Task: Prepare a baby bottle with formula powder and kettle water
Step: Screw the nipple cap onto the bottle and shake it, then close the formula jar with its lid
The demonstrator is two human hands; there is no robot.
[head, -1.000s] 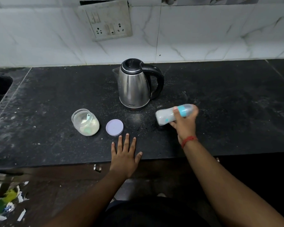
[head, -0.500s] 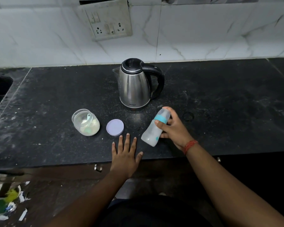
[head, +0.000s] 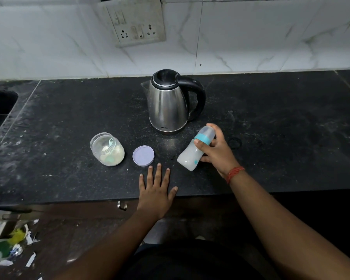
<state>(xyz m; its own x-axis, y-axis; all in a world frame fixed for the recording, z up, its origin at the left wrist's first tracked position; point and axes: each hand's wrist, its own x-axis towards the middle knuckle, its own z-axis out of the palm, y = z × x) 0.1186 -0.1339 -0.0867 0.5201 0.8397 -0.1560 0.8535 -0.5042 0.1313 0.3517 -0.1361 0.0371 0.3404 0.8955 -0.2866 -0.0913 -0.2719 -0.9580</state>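
Centrally, on the dark stone counter (head: 271, 122), a steel electric kettle (head: 168, 106) stands upright with its black lid closed and its handle toward the right. Right hand (head: 215, 153): fingers and thumb curled round a capped baby bottle (head: 194, 151), which is tilted, its clear cap and teal collar pointing up and away toward the kettle, its base lower and nearer the counter edge; the bottle holds a cloudy white liquid, and whether its base touches the counter cannot be told. A red thread band (head: 235, 173) circles the right wrist. Left hand (head: 156, 190): laid flat on the counter near its front edge, fingers straight and spread, holding nothing. Just beyond the left fingertips lies a round lilac lid (head: 143, 155), apart from the hand. Left of the lid stands an open clear jar (head: 107, 148) containing pale powder and a small teal scoop (head: 110, 142). A switch-and-socket plate (head: 136, 23) is mounted on the white marble-patterned wall behind.
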